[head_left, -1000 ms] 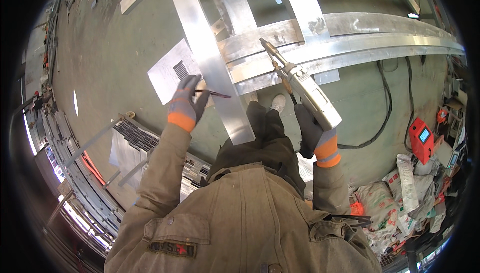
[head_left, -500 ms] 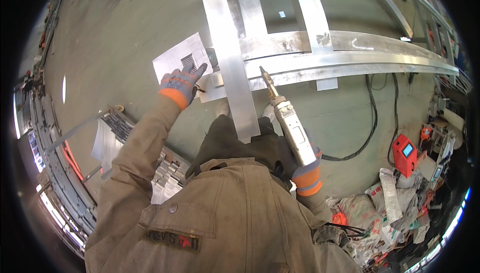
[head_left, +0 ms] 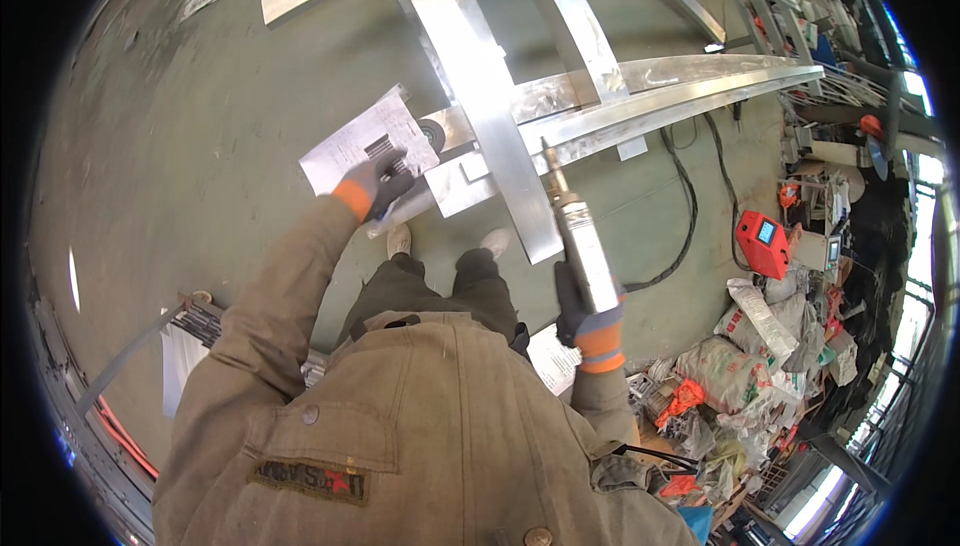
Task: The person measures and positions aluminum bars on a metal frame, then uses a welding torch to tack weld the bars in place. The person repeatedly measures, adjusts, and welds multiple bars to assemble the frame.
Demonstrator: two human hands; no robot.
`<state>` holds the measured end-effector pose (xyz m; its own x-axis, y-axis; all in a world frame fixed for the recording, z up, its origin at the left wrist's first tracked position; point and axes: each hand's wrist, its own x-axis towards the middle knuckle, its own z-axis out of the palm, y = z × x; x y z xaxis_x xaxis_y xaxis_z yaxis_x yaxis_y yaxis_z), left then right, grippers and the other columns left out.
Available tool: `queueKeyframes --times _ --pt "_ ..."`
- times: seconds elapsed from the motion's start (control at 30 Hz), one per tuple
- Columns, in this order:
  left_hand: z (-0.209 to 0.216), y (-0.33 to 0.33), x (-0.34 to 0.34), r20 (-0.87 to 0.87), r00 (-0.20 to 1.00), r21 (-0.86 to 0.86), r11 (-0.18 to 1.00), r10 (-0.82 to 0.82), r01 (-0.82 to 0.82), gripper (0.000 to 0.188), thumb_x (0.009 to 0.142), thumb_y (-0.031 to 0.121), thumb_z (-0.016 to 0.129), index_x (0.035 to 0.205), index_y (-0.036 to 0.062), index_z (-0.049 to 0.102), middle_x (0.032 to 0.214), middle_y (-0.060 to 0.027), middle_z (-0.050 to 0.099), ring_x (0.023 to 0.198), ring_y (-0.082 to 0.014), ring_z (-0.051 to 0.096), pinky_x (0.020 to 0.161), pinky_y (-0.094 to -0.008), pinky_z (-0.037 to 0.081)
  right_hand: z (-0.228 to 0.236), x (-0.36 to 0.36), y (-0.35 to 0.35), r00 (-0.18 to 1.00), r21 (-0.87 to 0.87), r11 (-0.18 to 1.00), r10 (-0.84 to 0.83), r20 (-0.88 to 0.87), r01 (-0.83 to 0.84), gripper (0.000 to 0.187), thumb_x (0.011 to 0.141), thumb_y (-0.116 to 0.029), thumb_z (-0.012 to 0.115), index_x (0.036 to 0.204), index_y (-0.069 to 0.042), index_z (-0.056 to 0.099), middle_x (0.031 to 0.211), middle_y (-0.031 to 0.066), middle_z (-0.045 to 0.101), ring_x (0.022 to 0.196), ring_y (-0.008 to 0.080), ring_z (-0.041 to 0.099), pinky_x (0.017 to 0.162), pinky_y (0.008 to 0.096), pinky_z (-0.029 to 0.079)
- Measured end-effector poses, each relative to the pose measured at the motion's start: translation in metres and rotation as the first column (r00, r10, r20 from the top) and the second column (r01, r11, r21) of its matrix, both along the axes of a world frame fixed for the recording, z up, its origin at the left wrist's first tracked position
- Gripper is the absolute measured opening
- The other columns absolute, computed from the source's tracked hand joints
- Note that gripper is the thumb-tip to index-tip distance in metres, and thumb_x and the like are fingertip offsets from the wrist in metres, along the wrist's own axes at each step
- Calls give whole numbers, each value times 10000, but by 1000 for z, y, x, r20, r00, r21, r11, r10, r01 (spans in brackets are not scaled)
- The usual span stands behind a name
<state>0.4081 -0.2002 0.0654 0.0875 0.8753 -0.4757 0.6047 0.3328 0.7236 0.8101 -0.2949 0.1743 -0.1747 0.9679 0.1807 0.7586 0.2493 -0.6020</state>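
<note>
In my right hand (head_left: 592, 321), wearing a grey glove with an orange cuff, is a silver welding gun (head_left: 588, 256). The fingers wrap round its body, and its narrow tip points up toward the metal frame. My left hand (head_left: 378, 186), gloved alike, lies at the lower edge of a white printed sheet (head_left: 345, 151), its fingers apart and slightly blurred. A dark round disc (head_left: 431, 134) sits beside the sheet's right edge. Flat silver metal bars cross in front of me; one long bar (head_left: 470, 86) runs down between my two hands.
A red box with a screen (head_left: 763, 244) stands to the right, near black cables (head_left: 690, 196) on the floor. Bags and scrap (head_left: 730, 371) pile up at lower right. A second white sheet (head_left: 553, 358) shows by my right side. Small metal pieces (head_left: 195, 324) lie at lower left.
My view has shifted, so the frame and red box appear further left. My left hand has drawn its fingers in somewhat over the sheet. The welding gun stays in my right hand, tilted more upright.
</note>
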Motion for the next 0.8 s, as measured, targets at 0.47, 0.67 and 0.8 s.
queueKeyframes --times 0.47,0.67,0.8 --pt "-17 -38 21 128 987 -106 988 -96 110 689 975 477 704 1515 61 598 1357 -181 712 1253 -293 675 1070 -379 519 27 29 226 916 -459 881 -274 -293 116 219 1000 -254 706 909 -57 686 719 -18 594 649 88 551 569 307 420" --pt "-4 -26 18 238 934 -398 904 266 -156 674 978 461 706 1468 5 624 1315 -174 726 1219 -261 670 1060 -361 515 -58 31 355 938 -454 889 -201 -283 54 360 989 -409 730 891 -65 695 688 -10 582 613 105 524 549 321 414" --pt "-12 -30 0 327 792 -507 803 515 -312 577 996 419 706 1390 -1 666 1174 -139 758 1043 -205 709 926 -352 572 -107 31 409 946 -522 850 -220 -238 66 437 957 -471 753 861 -51 680 672 -2 575 593 110 515 528 331 411"
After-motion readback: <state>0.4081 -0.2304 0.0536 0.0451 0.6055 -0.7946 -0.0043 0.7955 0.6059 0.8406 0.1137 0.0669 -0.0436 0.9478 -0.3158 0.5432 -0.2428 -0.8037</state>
